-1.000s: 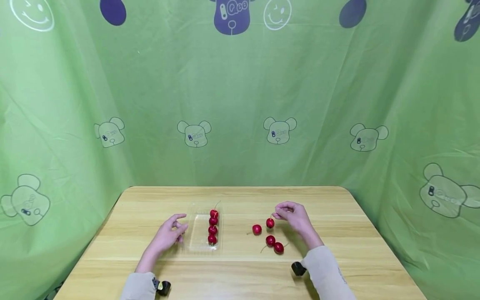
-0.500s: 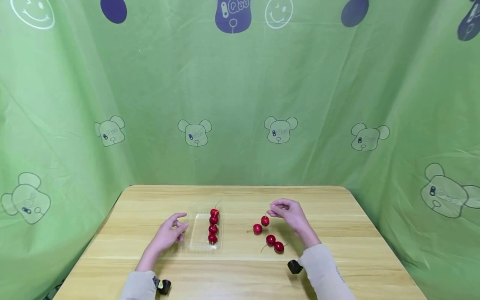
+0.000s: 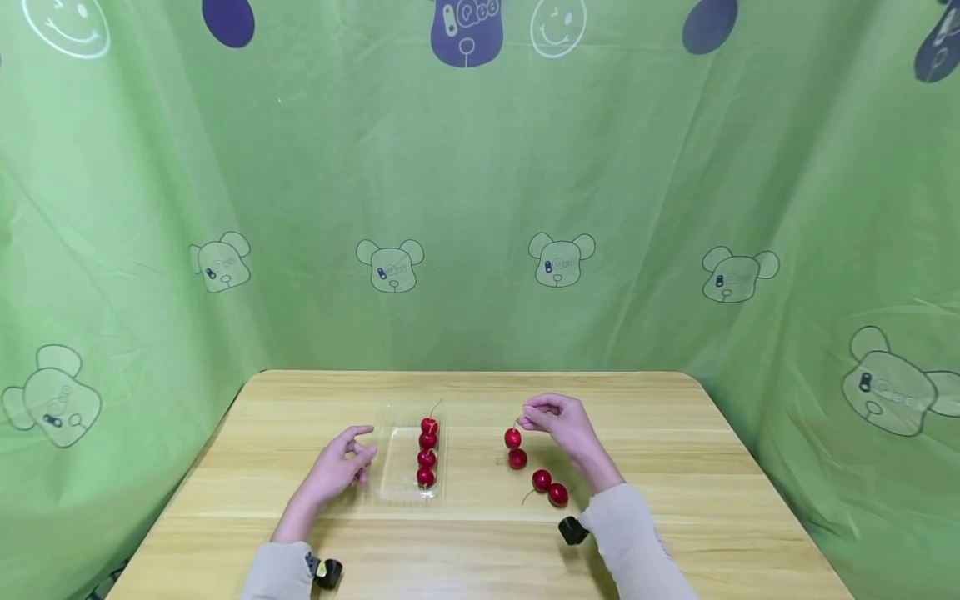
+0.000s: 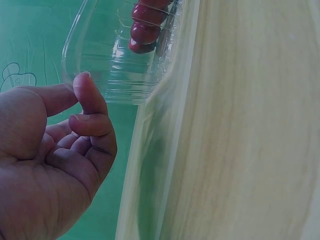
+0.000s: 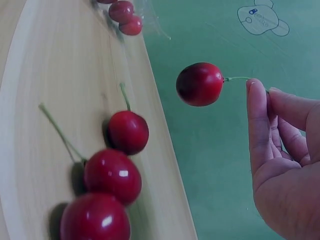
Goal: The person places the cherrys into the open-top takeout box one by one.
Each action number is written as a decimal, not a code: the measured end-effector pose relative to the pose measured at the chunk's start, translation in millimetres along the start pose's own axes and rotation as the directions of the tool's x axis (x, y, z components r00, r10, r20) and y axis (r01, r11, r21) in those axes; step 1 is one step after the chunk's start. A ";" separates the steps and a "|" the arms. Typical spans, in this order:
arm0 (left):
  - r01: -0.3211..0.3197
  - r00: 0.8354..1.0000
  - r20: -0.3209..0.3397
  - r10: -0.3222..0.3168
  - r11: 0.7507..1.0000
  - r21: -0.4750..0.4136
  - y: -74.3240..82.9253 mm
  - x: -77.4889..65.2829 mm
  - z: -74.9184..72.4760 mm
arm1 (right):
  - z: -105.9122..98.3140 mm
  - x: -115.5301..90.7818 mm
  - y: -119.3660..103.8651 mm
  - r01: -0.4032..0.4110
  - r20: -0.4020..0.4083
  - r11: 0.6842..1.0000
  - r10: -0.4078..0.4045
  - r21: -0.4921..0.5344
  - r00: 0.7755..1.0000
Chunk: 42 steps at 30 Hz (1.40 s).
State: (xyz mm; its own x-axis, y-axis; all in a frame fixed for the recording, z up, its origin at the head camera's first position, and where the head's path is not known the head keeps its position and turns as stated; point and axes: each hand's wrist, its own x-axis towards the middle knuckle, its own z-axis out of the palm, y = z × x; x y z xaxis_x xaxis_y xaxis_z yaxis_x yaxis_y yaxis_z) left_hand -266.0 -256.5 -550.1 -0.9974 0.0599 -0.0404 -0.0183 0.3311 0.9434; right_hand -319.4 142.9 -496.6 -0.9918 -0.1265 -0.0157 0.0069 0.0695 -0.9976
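My right hand point(image 3: 564, 423) pinches a red cherry point(image 5: 200, 84) by its thin green stem, between thumb and forefinger. The cherry hangs below the fingertips, and in the head view it overlaps the top of a loose cherry point(image 3: 517, 458) on the table. My left hand point(image 3: 340, 464) is by the left side of a clear plastic tray point(image 3: 397, 487), fingers loosely bent and fingertips right at its rim. Thumb and forefinger stand apart in the head view. Inside the tray, a row of several cherries point(image 3: 427, 457) lines the right side.
Two more cherries point(image 5: 112, 175) lie together on the wooden table point(image 3: 480, 558), nearer the front and left of the right forearm. A green printed curtain point(image 3: 480, 167) surrounds the table's back and sides.
My right hand has moved left with the hanging cherry, from above the right of the loose cherries to over the leftmost one. The left hand and tray have stayed put.
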 end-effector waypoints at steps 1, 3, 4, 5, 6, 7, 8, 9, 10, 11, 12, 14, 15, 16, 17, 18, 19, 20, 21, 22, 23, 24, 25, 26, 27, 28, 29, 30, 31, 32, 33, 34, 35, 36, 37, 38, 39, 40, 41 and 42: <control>0.002 1.000 0.000 -0.002 1.000 -0.001 0.1 -0.3 0.0 | 2.0 0.5 -0.6 0.002 -0.001 1.000 -0.002 0.005 1.000; 0.007 1.000 0.001 -0.007 1.000 -0.002 0.2 -0.3 0.2 | 6.0 1.0 -1.9 0.008 0.007 1.000 -0.008 0.007 1.000; 0.007 1.000 0.002 -0.007 1.000 -0.003 0.2 -0.5 0.3 | 8.0 1.1 -2.5 0.009 0.011 1.000 -0.009 0.008 1.000; 0.009 1.000 0.003 -0.009 1.000 -0.005 0.3 -0.5 0.3 | 10.1 0.9 -3.2 0.011 0.013 1.000 -0.011 0.009 1.000; 0.009 1.000 0.004 -0.009 1.000 -0.007 0.3 -0.5 0.3 | 12.4 1.2 -3.7 0.006 0.012 1.000 -0.006 0.014 1.000; 0.009 1.000 0.005 -0.009 1.000 -0.010 0.3 -0.5 0.4 | 14.6 1.3 -4.2 0.007 0.015 1.000 -0.007 0.016 1.000; 0.011 1.000 0.006 -0.010 1.000 -0.014 0.3 -0.5 0.4 | 16.8 1.5 -4.5 0.009 0.019 1.000 -0.009 0.016 1.000; 0.010 1.000 0.007 -0.010 1.000 -0.015 0.3 -0.7 0.3 | 19.3 1.8 -4.7 0.008 0.020 1.000 -0.008 0.021 1.000; 0.009 1.000 0.008 -0.009 1.000 -0.016 0.3 -1.2 0.2 | 21.9 2.1 -5.0 0.010 0.022 1.000 -0.011 0.023 1.000; 0.009 1.000 0.009 -0.009 1.000 -0.018 0.5 -1.5 0.2 | 24.8 2.4 -5.4 0.012 0.024 1.000 -0.013 0.027 1.000; 0.008 1.000 0.008 -0.007 1.000 -0.018 0.5 -1.8 0.1 | 27.6 3.1 -5.4 0.015 0.029 0.999 -0.016 0.030 0.999; 0.003 1.000 0.009 -0.003 1.000 -0.017 0.6 -2.4 0.2 | 33.5 3.6 -6.2 0.021 0.037 0.999 -0.023 0.032 0.999; 0.002 1.000 0.009 -0.002 1.000 -0.016 0.4 -2.5 0.2 | 36.7 4.0 -6.6 0.022 0.041 0.999 -0.024 0.038 0.999; 0.002 1.000 0.009 -0.002 1.000 -0.016 0.3 -2.5 0.3 | 39.8 4.4 -7.1 0.023 0.043 0.999 -0.025 0.043 0.999; 0.003 1.000 0.008 -0.003 1.000 -0.016 0.0 -2.4 0.3 | 42.9 4.9 -7.4 0.024 0.045 0.999 -0.027 0.047 0.999; 0.004 1.000 0.008 -0.004 1.000 -0.015 -0.3 -2.3 0.4 | 46.1 5.4 -7.9 0.026 0.048 0.998 -0.028 0.051 0.998; 0.006 1.000 0.007 -0.006 1.000 -0.013 -0.4 -2.3 0.4 | 49.3 6.1 -8.4 0.028 0.051 0.998 -0.031 0.054 0.998; 0.000 1.000 0.008 0.000 1.000 -0.008 -0.5 -2.3 0.3 | 52.7 6.2 -9.5 0.034 0.057 0.998 -0.037 0.059 0.998; 0.004 1.000 0.006 -0.004 1.000 -0.008 -0.4 -2.3 0.2 | 56.0 6.8 -10.4 0.036 0.061 0.998 -0.040 0.060 0.997; 0.004 1.000 0.005 -0.004 1.000 -0.007 -0.2 -2.3 0.2 | 59.1 7.6 -11.2 0.041 0.064 0.997 -0.045 0.060 0.997; 0.004 1.000 0.003 -0.004 1.000 -0.007 0.1 -2.3 0.1 | 62.3 8.2 -12.2 0.043 0.069 0.997 -0.047 0.060 0.996; 0.003 1.000 0.002 -0.003 1.000 -0.006 0.4 -2.2 0.1 | 65.4 8.7 -13.2 0.044 0.073 0.997 -0.048 0.061 0.996; 0.000 1.000 0.003 0.000 1.000 -0.005 0.4 -1.9 0.0 | 68.3 9.4 -13.7 0.047 0.078 0.997 -0.051 0.060 0.996; -0.002 1.000 0.003 0.002 1.000 -0.004 0.4 -1.5 0.1 | 71.2 9.6 -14.4 0.046 0.081 0.997 -0.051 0.059 0.995; 0.004 1.000 0.002 -0.004 1.000 -0.009 0.5 -1.2 0.2 | 73.8 10.7 -14.3 0.045 0.081 0.997 -0.049 0.059 0.995; 0.003 1.000 0.003 -0.003 1.000 -0.011 0.4 -0.9 0.3 | 76.6 11.0 -14.4 0.050 0.084 0.997 -0.055 0.060 0.995; 0.003 1.000 0.003 -0.003 1.000 -0.012 0.5 -0.9 0.4 | 79.2 11.2 -14.5 0.048 0.086 0.997 -0.053 0.065 0.995; 0.004 1.000 0.003 -0.004 1.000 -0.012 0.5 -0.9 0.5 | 81.7 11.7 -13.9 0.052 0.089 0.996 -0.058 0.067 0.994; -0.003 1.000 0.005 0.003 1.000 -0.007 0.4 -1.1 0.6 | 84.3 12.1 -13.5 0.052 0.090 0.996 -0.058 0.068 0.994; 0.000 1.000 0.005 0.000 1.000 -0.008 0.6 -1.3 0.8 | 86.9 12.2 -13.3 0.048 0.091 0.996 -0.054 0.069 0.994; 0.002 1.000 0.005 -0.002 1.000 -0.009 0.6 -1.6 0.9 | 89.3 12.6 -12.9 0.044 0.093 0.996 -0.051 0.073 0.994; 0.003 1.000 0.006 -0.003 1.000 -0.009 0.3 -1.5 1.0 | 91.8 13.0 -12.7 0.039 0.096 0.996 -0.046 0.076 0.994; 0.004 1.000 0.007 -0.004 1.000 -0.009 0.1 -1.5 1.2 | 94.1 13.9 -12.4 0.031 0.099 0.996 -0.038 0.078 0.994; 0.005 1.000 0.009 -0.005 1.000 -0.009 0.2 -1.6 1.3 | 96.6 14.7 -12.2 0.032 0.104 0.997 -0.040 0.075 0.994; 0.005 1.000 0.010 -0.005 1.000 -0.010 0.0 -1.5 1.4 | 99.4 15.5 -12.6 0.027 0.109 0.997 -0.035 0.079 0.993; 0.012 1.000 0.009 -0.012 1.000 -0.016 0.3 -1.5 1.5 | 102.1 16.6 -13.0 0.026 0.114 0.996 -0.036 0.084 0.993; 0.011 1.000 0.009 -0.011 1.000 -0.018 0.5 -1.5 1.5 | 104.9 18.0 -13.3 0.026 0.119 0.995 -0.037 0.092 0.992; 0.010 1.000 0.008 -0.009 1.000 -0.018 0.9 -1.6 1.6 | 107.7 19.3 -13.8 0.029 0.124 0.995 -0.041 0.097 0.991; 0.008 1.000 0.008 -0.007 1.000 -0.018 1.3 -2.0 1.6 | 110.4 20.5 -14.1 0.036 0.128 0.994 -0.048 0.100 0.991; 0.006 1.000 0.009 -0.005 1.000 -0.016 1.7 -2.2 1.7 | 113.2 21.6 -14.8 0.038 0.129 0.994 -0.051 0.105 0.990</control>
State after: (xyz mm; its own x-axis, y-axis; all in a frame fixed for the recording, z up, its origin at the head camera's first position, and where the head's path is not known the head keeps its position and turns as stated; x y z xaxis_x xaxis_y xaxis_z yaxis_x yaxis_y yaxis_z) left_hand -263.7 -254.5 -549.0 -0.9966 0.0664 -0.0483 -0.0249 0.3167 0.9482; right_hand -326.5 27.2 -489.9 -0.9661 -0.2566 0.0268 -0.0171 -0.0397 -0.9991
